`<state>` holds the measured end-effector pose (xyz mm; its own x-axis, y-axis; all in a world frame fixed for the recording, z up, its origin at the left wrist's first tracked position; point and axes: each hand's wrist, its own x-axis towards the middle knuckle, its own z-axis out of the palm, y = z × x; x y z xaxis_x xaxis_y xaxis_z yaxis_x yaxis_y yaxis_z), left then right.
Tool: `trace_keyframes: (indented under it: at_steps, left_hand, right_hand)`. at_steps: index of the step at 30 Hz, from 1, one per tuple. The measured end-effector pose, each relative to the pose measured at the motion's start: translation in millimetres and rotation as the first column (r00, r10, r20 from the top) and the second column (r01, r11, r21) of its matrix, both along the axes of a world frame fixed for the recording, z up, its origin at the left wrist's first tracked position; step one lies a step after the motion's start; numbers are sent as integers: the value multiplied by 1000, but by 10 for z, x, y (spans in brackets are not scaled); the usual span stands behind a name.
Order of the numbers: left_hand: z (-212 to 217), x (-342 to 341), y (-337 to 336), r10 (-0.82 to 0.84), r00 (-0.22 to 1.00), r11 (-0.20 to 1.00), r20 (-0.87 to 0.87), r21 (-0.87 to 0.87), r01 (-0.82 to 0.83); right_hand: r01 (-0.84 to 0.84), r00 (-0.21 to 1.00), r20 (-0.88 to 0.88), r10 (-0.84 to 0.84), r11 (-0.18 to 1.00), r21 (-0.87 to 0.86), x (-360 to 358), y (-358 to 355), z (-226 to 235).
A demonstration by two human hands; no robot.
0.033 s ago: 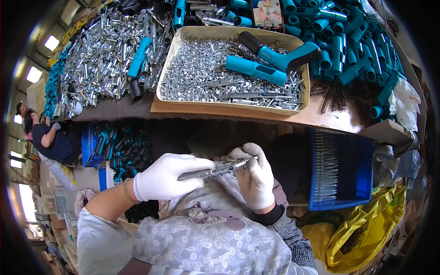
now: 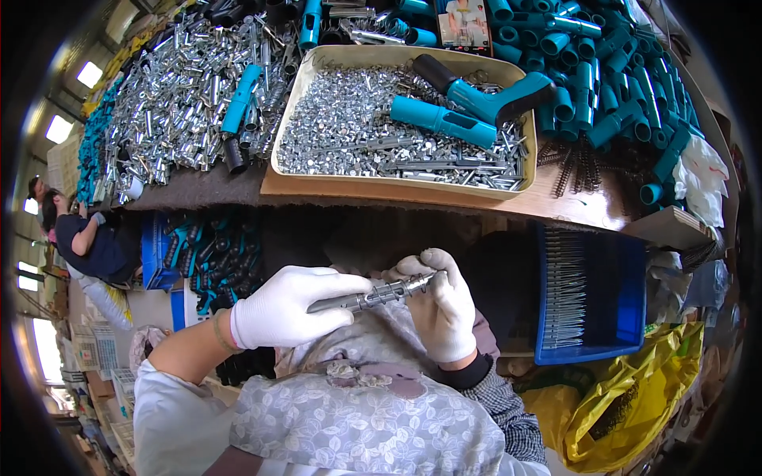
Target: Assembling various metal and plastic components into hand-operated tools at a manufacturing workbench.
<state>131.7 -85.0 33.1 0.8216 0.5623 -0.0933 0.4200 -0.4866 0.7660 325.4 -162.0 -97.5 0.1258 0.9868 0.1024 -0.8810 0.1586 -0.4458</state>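
Above my lap, my left hand [image 2: 292,308], in a white glove, is closed around the thick end of a grey metal tube with a coil spring on it [image 2: 367,301]. The tube points right and slightly up. At its thin far end, my gloved right hand [image 2: 444,305] has thumb and fingers closed around the tip. Part of that tip is hidden by the fingers. Beyond both hands, a cream tray [image 2: 381,182] on the bench holds many small metal pins, with a teal tube [image 2: 443,120] and a teal angled handle [image 2: 496,101] lying on top.
Left of the tray is a heap of shiny metal parts [image 2: 182,103]; to its right are piled teal tubes [image 2: 587,87] and dark springs [image 2: 575,166]. Below the bench stands a blue bin [image 2: 603,349] with metal rods. A yellow bag [image 2: 627,420] lies lower right. Another person [image 2: 91,242] sits far left.
The tube's thin tip reaches a little less far past my right fingers. Both hands otherwise stay in place.
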Motion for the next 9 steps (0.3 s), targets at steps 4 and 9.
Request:
trace_keyframes:
  at_steps: [4, 9]
  left_hand:
    - [66, 27, -37, -6, 1000, 996, -31, 89, 8]
    - [128, 44, -52, -29, 998, 967, -59, 251, 43]
  right_hand:
    - [-107, 979, -159, 129, 984, 140, 45, 54, -93]
    - [-95, 964, -215, 156, 959, 266, 61, 120, -22]
